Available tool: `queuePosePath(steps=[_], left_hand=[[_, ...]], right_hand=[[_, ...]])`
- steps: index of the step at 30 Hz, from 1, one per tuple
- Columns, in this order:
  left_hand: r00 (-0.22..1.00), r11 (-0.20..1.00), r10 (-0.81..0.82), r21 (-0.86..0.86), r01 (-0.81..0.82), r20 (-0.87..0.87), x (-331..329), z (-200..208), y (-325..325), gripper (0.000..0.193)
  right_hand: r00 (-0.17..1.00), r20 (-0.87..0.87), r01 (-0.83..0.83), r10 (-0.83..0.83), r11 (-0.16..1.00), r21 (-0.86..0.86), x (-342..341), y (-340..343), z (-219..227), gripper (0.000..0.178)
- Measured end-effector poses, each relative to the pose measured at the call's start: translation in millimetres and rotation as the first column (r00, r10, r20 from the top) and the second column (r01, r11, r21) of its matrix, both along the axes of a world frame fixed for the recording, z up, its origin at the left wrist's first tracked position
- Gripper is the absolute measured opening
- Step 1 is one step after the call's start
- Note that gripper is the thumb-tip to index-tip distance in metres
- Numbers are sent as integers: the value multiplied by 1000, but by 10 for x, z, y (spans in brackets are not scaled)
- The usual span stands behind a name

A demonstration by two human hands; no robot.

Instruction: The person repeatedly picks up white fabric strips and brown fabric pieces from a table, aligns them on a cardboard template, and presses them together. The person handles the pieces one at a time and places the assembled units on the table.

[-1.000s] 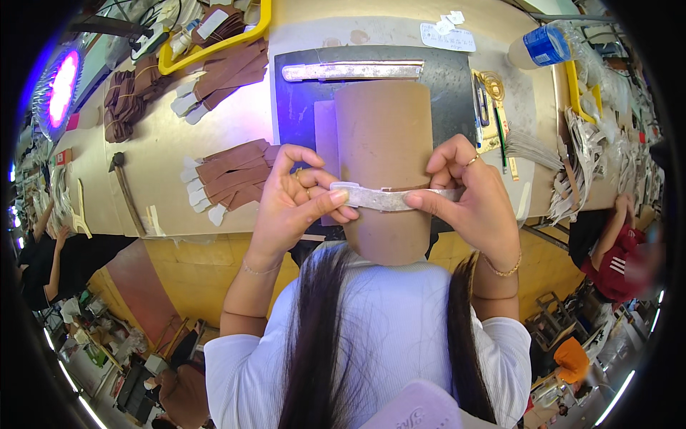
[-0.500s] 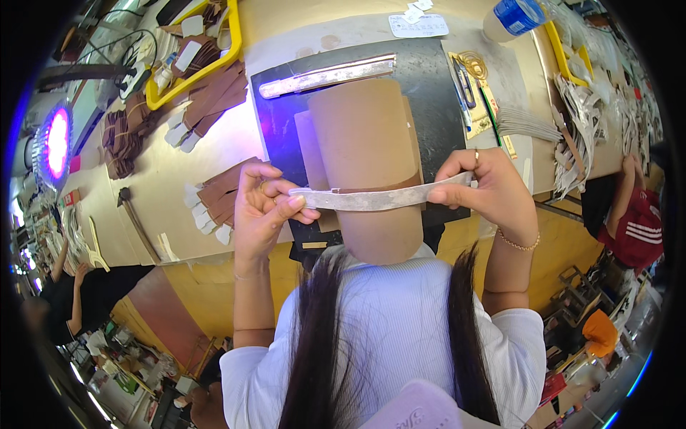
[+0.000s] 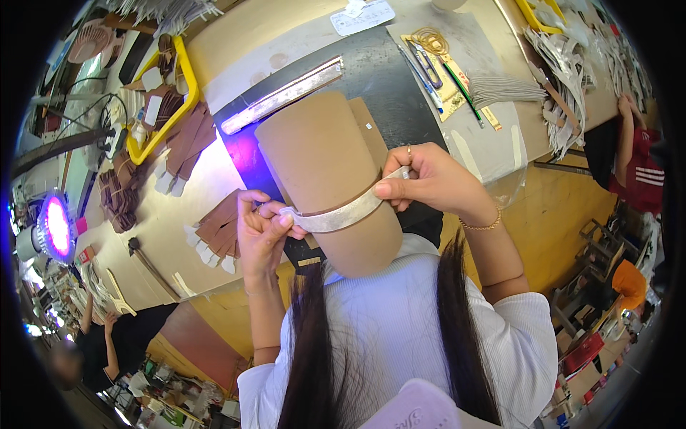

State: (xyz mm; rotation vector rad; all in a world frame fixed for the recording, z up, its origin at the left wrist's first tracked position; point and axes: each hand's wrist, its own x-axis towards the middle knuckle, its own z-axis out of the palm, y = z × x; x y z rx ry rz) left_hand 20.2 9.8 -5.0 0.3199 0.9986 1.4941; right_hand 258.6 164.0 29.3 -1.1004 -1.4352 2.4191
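A large brown curved form [image 3: 321,154], like a half cylinder, lies in front of my body, its near end close to my chest. Across it runs a pale greyish strip [image 3: 341,218], bent along the curve, with a thin darker brown band showing at its edge. The strip's left end is pinched between thumb and fingers of my left hand [image 3: 263,232]. At the other end, my right hand [image 3: 439,180] grips it with thumb and forefinger. Beneath the form is a black board [image 3: 393,93], with a long whitish metal bar [image 3: 286,93] near its far left edge.
Brown strap pieces with pale ends [image 3: 218,225] lie left, near a yellow tray [image 3: 187,100] and a lit lamp [image 3: 56,225]. A hammer [image 3: 150,264] rests by the table edge. Right of the board are pens, snips [image 3: 429,68] and a stack of grey strips [image 3: 507,91].
The strip now bends down against the brown form instead of stretching nearly straight above it. My right hand has shifted left, and the form appears more tilted as the view turned.
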Motion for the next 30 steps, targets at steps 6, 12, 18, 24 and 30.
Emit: queuePosePath(steps=[6,12,18,24,30], left_hand=[[999,1000,-16,2,16,-34,11,-9,31,41],[1000,1000,-5,-7,5,-10,20,-21,36,43],[1000,1000,4,-11,-4,-16,36,7,40,42],[1000,1000,2,-8,-2,-11,51,27,45,41],[1000,1000,15,-13,-15,-22,73,52,37,40]], right_hand=[[980,-50,172,-190,952,-253,78,-122,-212,25],[966,-60,220,-250,925,-311,60,-192,-271,23],[898,-136,405,-418,907,-111,25,-316,-319,18],[940,-144,307,-310,579,755,76,-518,-303,14],[893,-205,450,-402,819,356,208,-555,-388,20]])
